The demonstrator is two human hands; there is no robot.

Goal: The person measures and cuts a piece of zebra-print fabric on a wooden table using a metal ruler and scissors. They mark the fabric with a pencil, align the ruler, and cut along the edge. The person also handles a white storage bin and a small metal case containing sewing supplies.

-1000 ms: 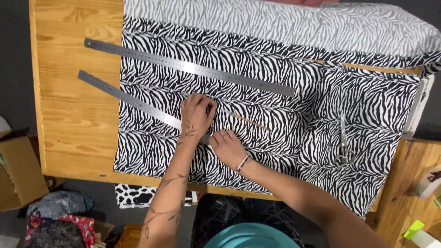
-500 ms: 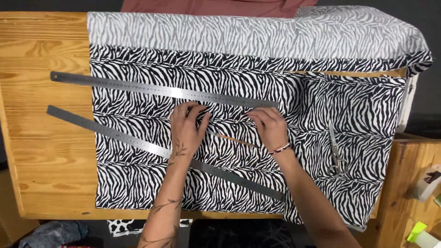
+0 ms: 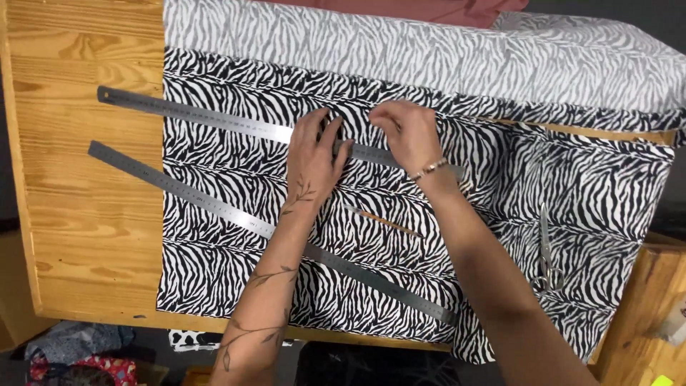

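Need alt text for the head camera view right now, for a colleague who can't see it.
Both hands, left hand and right hand, press on the upper metal ruler lying across zebra-print fabric on a wooden table. A second ruler lies diagonally below; a pencil and scissors rest on the fabric.

No packages, labels, signs or screens are visible.

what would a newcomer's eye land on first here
The zebra-print fabric spread across the wooden table, with two long metal rulers slanting over it. Both hands, left and right, press on the upper ruler mid-table; the lower ruler lies nearer the person, and scissors rest at right.
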